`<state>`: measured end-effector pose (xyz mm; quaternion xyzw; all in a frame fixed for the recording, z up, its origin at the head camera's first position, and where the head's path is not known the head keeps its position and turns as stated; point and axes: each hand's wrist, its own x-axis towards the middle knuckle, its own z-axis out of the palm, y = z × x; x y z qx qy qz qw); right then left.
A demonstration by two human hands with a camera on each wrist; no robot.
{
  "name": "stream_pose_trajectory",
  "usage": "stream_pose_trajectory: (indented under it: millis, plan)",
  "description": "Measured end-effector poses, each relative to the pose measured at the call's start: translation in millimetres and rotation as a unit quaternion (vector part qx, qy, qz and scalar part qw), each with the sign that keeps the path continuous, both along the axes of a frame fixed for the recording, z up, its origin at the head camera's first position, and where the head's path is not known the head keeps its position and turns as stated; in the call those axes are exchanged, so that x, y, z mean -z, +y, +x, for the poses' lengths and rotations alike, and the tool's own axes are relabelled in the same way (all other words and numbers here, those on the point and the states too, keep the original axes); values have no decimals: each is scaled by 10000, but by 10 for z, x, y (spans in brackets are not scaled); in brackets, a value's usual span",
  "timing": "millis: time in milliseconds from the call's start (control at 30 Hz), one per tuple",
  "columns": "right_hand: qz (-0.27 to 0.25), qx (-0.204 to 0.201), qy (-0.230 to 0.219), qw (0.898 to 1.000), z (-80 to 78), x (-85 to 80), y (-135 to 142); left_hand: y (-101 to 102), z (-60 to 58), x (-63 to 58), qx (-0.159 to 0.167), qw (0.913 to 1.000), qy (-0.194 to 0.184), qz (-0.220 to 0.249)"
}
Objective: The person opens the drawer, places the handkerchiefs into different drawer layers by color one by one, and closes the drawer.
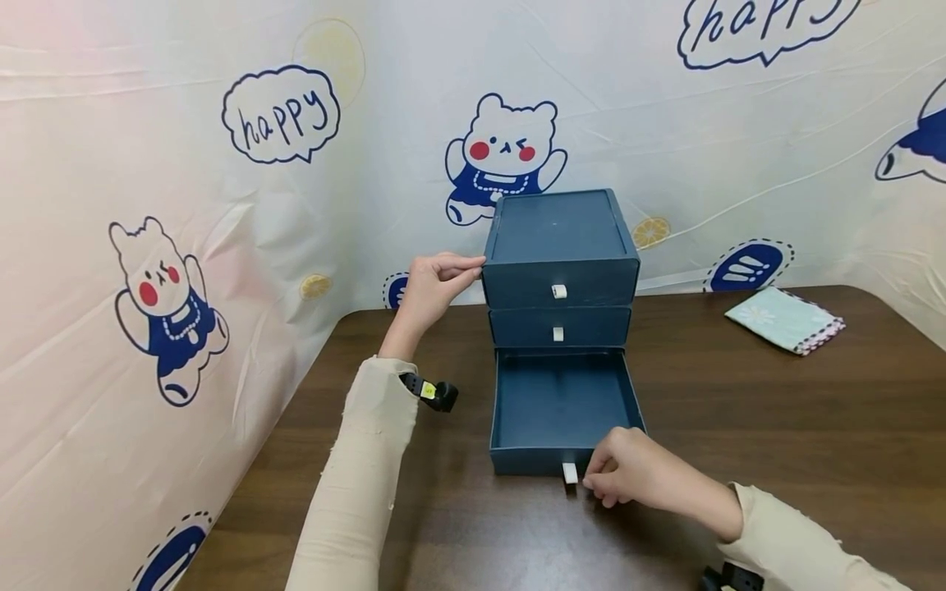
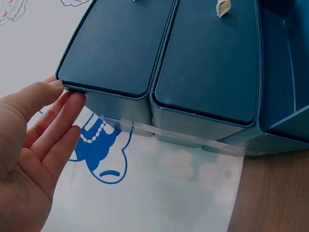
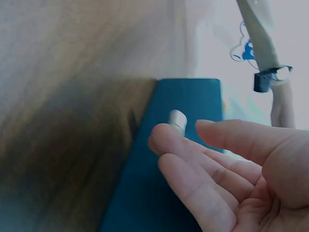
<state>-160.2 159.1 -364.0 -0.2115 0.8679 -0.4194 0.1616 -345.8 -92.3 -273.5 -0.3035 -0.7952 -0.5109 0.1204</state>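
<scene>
A dark blue drawer cabinet (image 1: 556,226) stands on the brown table, its upper two drawers closed. The bottom drawer (image 1: 565,402) is pulled out, and its bare inside shows. My left hand (image 1: 436,287) holds the cabinet's upper left front corner between thumb and fingers, which the left wrist view shows close up (image 2: 43,130). Just right of the bottom drawer's white pull tab (image 1: 570,474) is my right hand (image 1: 639,468), fingers loosely bent. In the right wrist view, thumb and fingertips are apart near the tab (image 3: 178,121), with nothing gripped between them.
A folded light green cloth (image 1: 785,318) with a checked edge lies at the back right of the table (image 1: 739,427). Behind and to the left hangs a pale curtain (image 1: 399,107) printed with cartoon bears. White tabs (image 1: 559,291) stick out from the upper drawers.
</scene>
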Motion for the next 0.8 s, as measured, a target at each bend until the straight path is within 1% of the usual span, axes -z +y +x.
stream_pose_trajectory:
  millis: [200,333,533,667,800]
  plan:
    - [31,164,-175,9997,9,-142,186,2,-2,4,-50,10000,-43,-29]
    - [37,269,-258,9993,16,-206,315,11,1,0,-56,10000,-62,-22]
    - [-26,374,-194,9991,20,-288,509,18,-10,5,-11,10000,-44,-35]
    - [62,422,-112,9990,-9,-359,649,6,-18,7,-25,10000,9,-48]
    - [213,568,-150,9980,-55,-422,821,8,-15,5,-44,10000,30,-49]
